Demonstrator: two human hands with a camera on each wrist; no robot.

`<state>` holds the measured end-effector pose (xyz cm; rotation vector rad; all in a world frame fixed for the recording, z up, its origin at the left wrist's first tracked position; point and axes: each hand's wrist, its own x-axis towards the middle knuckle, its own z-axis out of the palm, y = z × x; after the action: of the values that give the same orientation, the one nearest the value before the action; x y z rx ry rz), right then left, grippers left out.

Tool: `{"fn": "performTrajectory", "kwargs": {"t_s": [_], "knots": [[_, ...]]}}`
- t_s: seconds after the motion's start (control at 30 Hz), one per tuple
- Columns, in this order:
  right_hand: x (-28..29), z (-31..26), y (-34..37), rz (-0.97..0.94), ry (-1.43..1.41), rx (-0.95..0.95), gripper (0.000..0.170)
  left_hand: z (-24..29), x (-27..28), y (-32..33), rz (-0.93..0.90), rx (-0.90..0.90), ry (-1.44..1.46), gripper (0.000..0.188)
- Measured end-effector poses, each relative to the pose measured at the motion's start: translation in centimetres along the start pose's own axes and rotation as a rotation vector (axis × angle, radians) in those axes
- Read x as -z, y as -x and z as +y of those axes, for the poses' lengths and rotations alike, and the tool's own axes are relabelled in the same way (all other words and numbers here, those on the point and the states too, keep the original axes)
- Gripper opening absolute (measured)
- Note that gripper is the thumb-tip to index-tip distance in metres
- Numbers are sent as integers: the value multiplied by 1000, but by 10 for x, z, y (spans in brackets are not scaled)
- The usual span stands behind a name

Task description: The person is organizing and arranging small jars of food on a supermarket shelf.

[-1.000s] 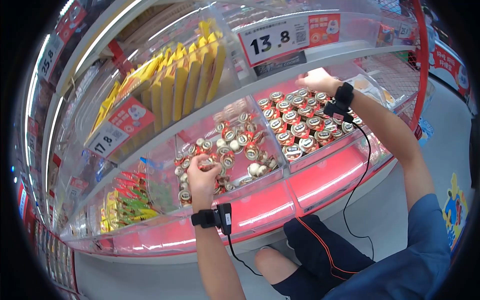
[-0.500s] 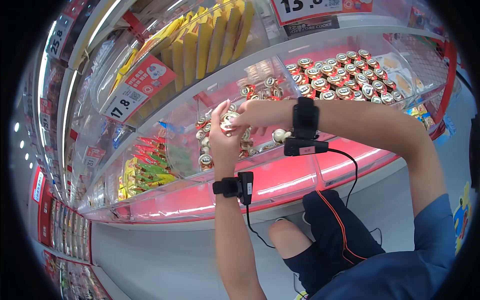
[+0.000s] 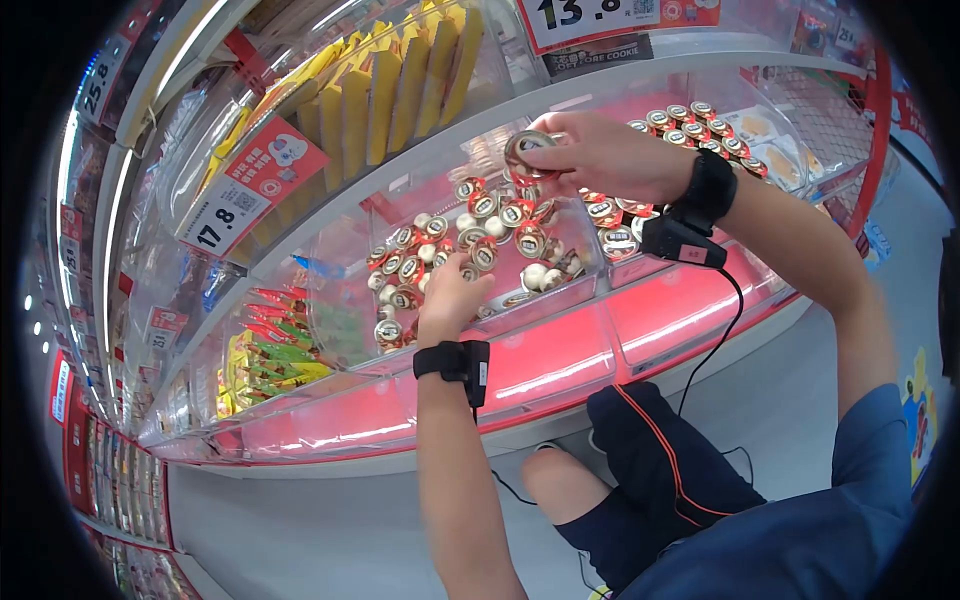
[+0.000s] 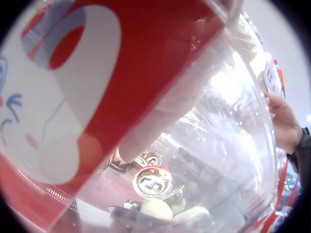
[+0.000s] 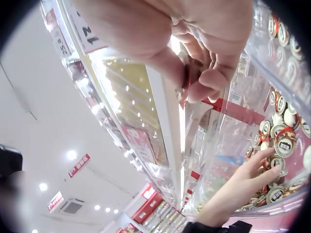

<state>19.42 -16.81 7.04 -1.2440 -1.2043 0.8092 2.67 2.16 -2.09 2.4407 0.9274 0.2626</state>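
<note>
"Head view: where's the cup (image 3: 521, 166)?"

"One o'clock from the left hand (image 3: 455, 298), up in the right hand (image 3: 630, 158); its curled fingers pinch the edge; the left's spread loosely, apparently holding nothing."

"Handling?"

"Likely light, stiff, slick-lidded; grip the sides, sparing the lid (image 3: 522, 147)."

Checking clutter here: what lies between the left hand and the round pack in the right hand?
Not bare: in the head view, loose round packs lie between the left hand and the right hand's held pack.
</note>
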Motion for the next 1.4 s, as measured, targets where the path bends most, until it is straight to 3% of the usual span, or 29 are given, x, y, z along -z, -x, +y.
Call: {"fn": "performTrajectory", "kwargs": {"t_s": [0.17, 0.27, 0.37, 0.47, 0.73, 0.83, 0.97, 1.4], "knots": [[69, 13, 31, 53, -69, -16, 23, 8, 0, 5, -133, 46, -160, 78], [118, 27, 36, 249, -42, -30, 26, 7, -2, 1, -167, 32, -206, 81], [159, 25, 19, 451, 262, -256, 25, 9, 0, 1, -178, 45, -234, 79], [169, 26, -4, 564, 380, -402, 22, 6, -2, 0, -174, 50, -225, 77], [179, 58, -49, 407, 388, -451, 12, 12, 1, 7, -158, 86, -167, 79], [181, 55, -47, 340, 546, -536, 17, 14, 1, 9, -127, 59, -195, 77], [180, 61, -47, 303, 386, -477, 28, 15, 2, 10, -124, 50, -196, 75], [181, 62, -47, 289, 548, -526, 30, 3, -2, 3, -144, 25, -119, 77]]}}
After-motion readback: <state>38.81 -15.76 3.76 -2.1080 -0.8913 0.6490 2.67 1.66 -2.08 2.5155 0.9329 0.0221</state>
